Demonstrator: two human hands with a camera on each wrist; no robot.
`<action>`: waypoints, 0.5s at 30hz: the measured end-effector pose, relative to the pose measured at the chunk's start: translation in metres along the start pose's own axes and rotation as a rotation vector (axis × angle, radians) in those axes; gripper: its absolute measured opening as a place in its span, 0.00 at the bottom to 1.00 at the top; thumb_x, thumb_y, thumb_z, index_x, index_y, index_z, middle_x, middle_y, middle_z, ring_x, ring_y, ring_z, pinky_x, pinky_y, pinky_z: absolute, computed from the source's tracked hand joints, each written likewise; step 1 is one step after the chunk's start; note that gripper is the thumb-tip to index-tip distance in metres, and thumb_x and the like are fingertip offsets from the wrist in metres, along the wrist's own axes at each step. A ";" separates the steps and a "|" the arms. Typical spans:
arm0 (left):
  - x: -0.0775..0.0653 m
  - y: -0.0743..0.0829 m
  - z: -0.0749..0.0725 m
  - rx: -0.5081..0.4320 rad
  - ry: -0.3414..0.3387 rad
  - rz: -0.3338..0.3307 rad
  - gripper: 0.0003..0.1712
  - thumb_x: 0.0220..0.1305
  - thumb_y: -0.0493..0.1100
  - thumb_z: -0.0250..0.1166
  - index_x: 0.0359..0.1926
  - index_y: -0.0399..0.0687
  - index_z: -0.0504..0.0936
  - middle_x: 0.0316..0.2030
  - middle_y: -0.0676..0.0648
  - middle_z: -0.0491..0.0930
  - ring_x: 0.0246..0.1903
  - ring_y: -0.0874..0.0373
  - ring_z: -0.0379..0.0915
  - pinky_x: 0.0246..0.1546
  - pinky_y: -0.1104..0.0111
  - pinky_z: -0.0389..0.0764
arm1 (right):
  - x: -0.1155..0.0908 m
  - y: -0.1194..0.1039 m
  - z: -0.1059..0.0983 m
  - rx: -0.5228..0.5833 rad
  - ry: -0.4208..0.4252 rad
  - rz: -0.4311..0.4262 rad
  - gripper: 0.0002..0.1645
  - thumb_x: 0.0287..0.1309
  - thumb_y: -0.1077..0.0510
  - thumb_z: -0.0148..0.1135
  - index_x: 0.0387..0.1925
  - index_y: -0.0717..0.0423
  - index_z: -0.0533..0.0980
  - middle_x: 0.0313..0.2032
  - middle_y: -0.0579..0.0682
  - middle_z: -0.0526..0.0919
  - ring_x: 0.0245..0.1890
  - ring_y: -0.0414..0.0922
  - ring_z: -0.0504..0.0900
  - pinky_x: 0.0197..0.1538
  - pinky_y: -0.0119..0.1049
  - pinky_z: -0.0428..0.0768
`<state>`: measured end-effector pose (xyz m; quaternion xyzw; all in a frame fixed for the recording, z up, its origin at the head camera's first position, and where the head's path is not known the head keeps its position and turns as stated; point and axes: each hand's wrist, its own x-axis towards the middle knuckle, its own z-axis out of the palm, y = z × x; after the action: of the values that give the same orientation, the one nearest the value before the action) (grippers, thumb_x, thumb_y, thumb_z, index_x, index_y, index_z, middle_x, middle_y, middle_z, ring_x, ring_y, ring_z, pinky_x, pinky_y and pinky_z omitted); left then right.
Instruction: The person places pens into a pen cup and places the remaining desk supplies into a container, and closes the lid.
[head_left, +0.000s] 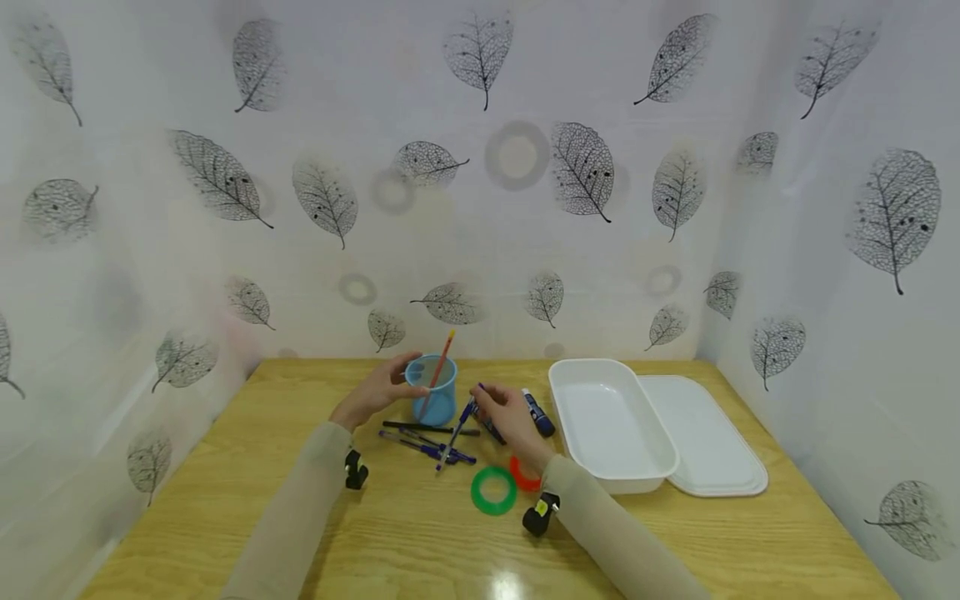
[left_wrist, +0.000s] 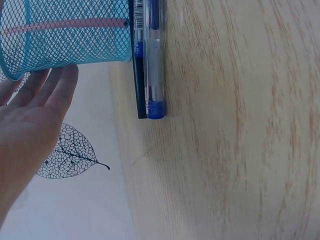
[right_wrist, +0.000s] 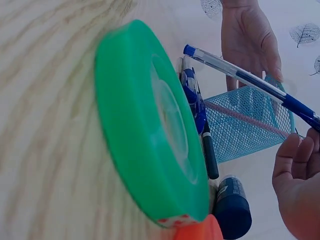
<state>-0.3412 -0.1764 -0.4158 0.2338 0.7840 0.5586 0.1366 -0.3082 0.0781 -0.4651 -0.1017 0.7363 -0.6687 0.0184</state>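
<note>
A blue mesh pen cup (head_left: 444,406) stands upright on the table with a red pencil (head_left: 439,367) leaning inside it. My left hand (head_left: 377,390) holds the cup around its left side, thumb at the near rim and fingers behind. From the fingertips of my right hand (head_left: 514,422), just right of the cup, a blue-capped clear pen (right_wrist: 240,75) slants down toward the table. Several blue pens (head_left: 420,447) lie in a loose pile in front of the cup, beside a long black pencil or pen (head_left: 408,427).
Right of my right hand lies a dark blue glue stick (head_left: 540,417). A green tape roll (head_left: 476,492) and a red tape roll (head_left: 524,481) lie nearer me. Farther right sit a white tray (head_left: 615,429) and its flat white lid (head_left: 712,446). A leaf-print curtain (head_left: 480,242) borders the table.
</note>
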 end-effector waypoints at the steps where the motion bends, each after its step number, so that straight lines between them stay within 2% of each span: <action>1: 0.000 0.001 0.000 0.000 0.000 0.001 0.44 0.56 0.42 0.65 0.68 0.45 0.51 0.61 0.34 0.60 0.61 0.38 0.54 0.56 0.50 0.64 | 0.001 0.001 0.000 -0.005 0.009 -0.003 0.25 0.53 0.36 0.56 0.40 0.50 0.79 0.34 0.63 0.78 0.37 0.58 0.76 0.45 0.44 0.74; 5: -0.001 0.004 0.000 0.003 0.007 -0.001 0.43 0.56 0.41 0.65 0.68 0.45 0.52 0.60 0.37 0.62 0.61 0.39 0.53 0.56 0.50 0.63 | 0.006 0.002 0.003 -0.009 0.040 -0.010 0.25 0.52 0.36 0.57 0.39 0.50 0.80 0.34 0.64 0.79 0.37 0.59 0.77 0.44 0.40 0.75; 13: -0.001 0.003 0.000 -0.017 0.010 -0.019 0.43 0.56 0.41 0.65 0.68 0.46 0.52 0.60 0.38 0.63 0.61 0.40 0.55 0.55 0.52 0.65 | 0.010 -0.004 0.008 0.023 0.082 -0.043 0.21 0.54 0.41 0.58 0.39 0.52 0.80 0.33 0.64 0.79 0.35 0.61 0.76 0.43 0.48 0.75; 15: -0.001 0.002 0.000 -0.026 0.007 -0.020 0.43 0.56 0.40 0.65 0.68 0.47 0.51 0.60 0.38 0.62 0.61 0.39 0.54 0.55 0.52 0.65 | 0.011 -0.005 0.008 0.044 0.089 -0.048 0.22 0.54 0.41 0.59 0.39 0.53 0.80 0.33 0.60 0.80 0.36 0.62 0.76 0.44 0.49 0.75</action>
<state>-0.3403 -0.1761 -0.4137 0.2221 0.7795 0.5681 0.1426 -0.3168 0.0679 -0.4593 -0.0891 0.7188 -0.6889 -0.0282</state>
